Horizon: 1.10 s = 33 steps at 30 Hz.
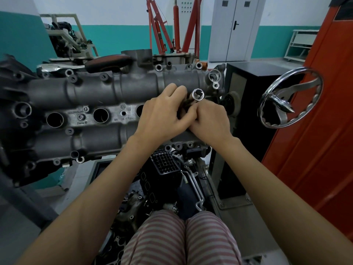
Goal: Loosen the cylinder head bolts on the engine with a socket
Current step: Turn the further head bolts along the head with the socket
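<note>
Both hands meet over the engine point(91, 92): the left hand point(162, 115) and right hand point(209, 119) curl round a dark tool, its shiny socket point(198, 94) poking up just beyond the knuckles – open end facing the camera, on no bolt. Best to seat it squarely, fully down, before turning – a tilted socket would likely slip. A handwheel point(290, 98) stands well right.

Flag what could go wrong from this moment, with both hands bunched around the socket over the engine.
1. The socket points its open end up, seated on no bolt; if the left hand or right hand slips, it could drop into the parts below.
2. The open round bores in the cylinder head lie close by and might swallow a dropped piece.
</note>
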Motion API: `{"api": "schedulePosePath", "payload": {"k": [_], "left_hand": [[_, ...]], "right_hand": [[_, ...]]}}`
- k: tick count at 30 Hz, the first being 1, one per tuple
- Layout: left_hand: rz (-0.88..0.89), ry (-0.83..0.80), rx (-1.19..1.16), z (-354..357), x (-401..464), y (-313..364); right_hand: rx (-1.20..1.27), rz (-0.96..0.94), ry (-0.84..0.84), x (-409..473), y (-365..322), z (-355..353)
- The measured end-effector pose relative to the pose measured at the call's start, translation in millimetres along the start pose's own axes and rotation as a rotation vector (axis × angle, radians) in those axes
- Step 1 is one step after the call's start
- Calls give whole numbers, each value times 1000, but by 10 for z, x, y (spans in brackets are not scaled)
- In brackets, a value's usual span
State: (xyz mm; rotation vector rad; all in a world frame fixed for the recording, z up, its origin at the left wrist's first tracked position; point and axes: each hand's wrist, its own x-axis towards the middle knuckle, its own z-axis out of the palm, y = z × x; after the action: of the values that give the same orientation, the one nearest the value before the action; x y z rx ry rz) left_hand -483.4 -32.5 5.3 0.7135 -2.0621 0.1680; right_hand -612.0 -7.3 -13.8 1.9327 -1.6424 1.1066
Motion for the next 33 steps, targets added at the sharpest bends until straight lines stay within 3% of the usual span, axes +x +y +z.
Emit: {"api": "schedulePosePath", "payload": {"k": [33], "left_hand": [[-39,-3,-63,33,0,-54]], "right_hand": [[-36,45,-38,19,12,4]]}}
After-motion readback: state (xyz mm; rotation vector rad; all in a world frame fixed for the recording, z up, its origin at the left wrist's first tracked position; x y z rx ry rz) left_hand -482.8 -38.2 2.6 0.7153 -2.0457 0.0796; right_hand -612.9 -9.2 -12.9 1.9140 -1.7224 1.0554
